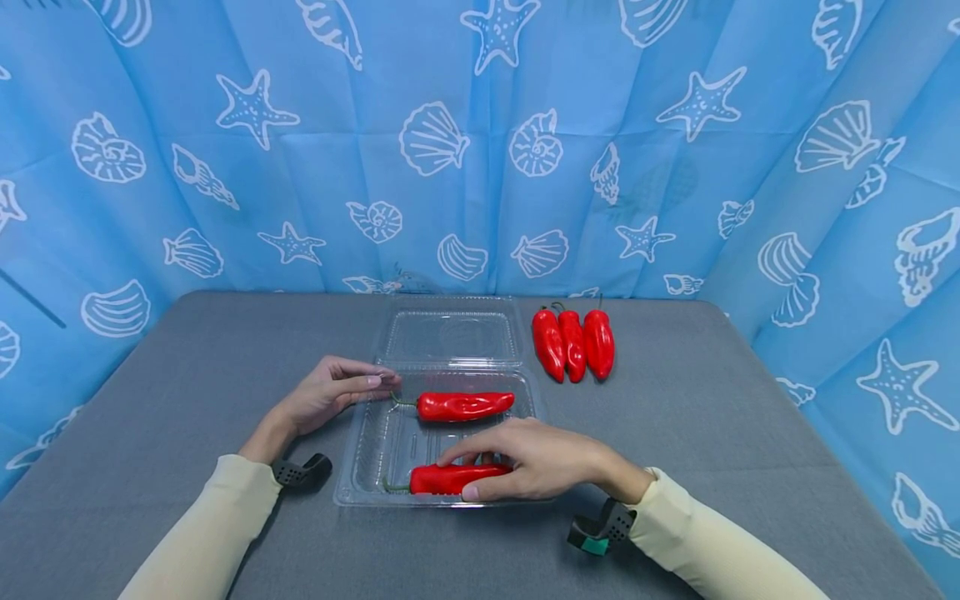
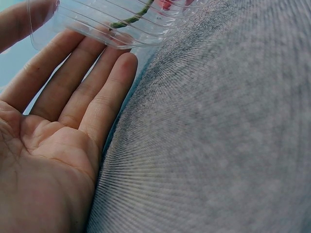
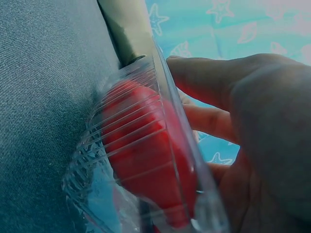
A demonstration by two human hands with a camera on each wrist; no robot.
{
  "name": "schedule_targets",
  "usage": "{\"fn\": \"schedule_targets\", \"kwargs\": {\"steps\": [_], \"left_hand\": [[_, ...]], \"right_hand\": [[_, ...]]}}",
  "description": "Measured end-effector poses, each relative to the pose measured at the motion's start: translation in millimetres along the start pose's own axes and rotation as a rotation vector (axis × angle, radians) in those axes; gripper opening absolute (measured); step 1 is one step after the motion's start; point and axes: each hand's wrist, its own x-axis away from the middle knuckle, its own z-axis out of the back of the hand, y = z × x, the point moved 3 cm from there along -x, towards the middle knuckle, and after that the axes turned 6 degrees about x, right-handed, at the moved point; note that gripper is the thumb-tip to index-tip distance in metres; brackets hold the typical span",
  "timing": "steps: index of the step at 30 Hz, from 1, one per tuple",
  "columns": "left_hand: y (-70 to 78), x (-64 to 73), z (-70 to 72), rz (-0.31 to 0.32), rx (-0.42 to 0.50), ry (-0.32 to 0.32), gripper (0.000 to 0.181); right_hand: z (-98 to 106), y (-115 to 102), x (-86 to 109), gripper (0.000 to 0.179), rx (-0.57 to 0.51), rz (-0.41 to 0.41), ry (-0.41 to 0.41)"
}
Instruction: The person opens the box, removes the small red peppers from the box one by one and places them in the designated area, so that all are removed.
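Note:
A clear plastic clamshell container (image 1: 397, 442) lies with its lid (image 1: 450, 333) folded back. Inside its base, one red pepper (image 1: 465, 407) lies crosswise toward the back. Another red pepper (image 1: 450, 478) lies along the front wall, both stems pointing left. My left hand (image 1: 333, 392) pinches the container's left edge near the back corner; in the left wrist view its straight fingers (image 2: 97, 82) meet the ribbed wall from outside. Reaching over the right side, my right hand (image 1: 543, 458) holds the front pepper between thumb and fingers. The right wrist view shows this pepper (image 3: 141, 141) through the clear wall.
Three more red peppers (image 1: 573, 343) lie side by side behind and right of the container, stems to the back. Everything rests on a grey cloth-covered table (image 1: 712, 467). A blue curtain (image 1: 480, 200) with white shells and starfish hangs along the table's back and sides.

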Motion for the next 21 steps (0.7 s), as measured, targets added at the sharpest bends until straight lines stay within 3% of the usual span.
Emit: {"fn": "schedule_targets", "kwargs": {"steps": [21], "left_hand": [[0.3,0.5,-0.3,0.001,0.008,0.006,0.029]], "right_hand": [[4.8,0.2,1.2,0.046,-0.125,0.045,0.045]]}}
